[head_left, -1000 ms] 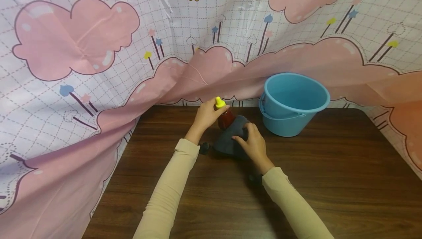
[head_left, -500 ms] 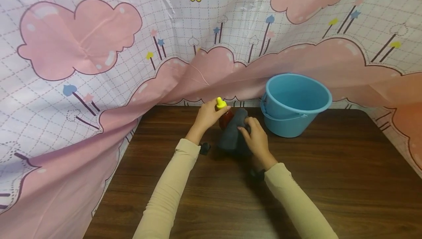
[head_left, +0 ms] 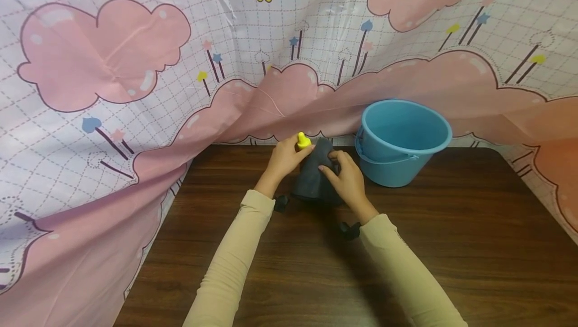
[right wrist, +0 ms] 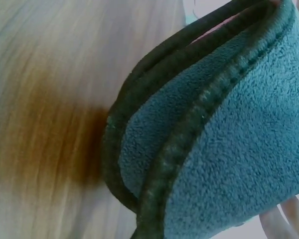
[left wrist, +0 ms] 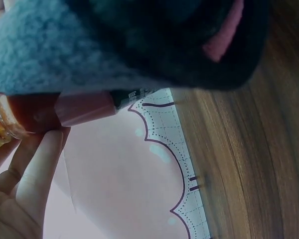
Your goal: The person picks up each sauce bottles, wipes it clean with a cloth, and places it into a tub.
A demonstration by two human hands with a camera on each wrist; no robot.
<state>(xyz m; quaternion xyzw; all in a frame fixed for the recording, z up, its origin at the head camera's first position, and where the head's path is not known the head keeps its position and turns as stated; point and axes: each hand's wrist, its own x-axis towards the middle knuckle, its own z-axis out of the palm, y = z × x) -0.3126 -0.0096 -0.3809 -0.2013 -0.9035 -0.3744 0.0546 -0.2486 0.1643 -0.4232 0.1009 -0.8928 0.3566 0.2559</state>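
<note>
Toward the far edge of the wooden table [head_left: 289, 272], left of the blue bucket [head_left: 390, 169], the left hand [head_left: 283, 157] grips a bottle [left wrist: 37, 112] of dark red contents just below its yellow cap [head_left: 304, 142], holding it slightly tilted. The right hand [head_left: 348, 176] pinches a folded grey cloth [head_left: 314, 176] that hangs over the bottle's near right side, hiding most of it from the head view. Behind them hangs a curtain [head_left: 289, 101] printed with pink clouds.
</note>
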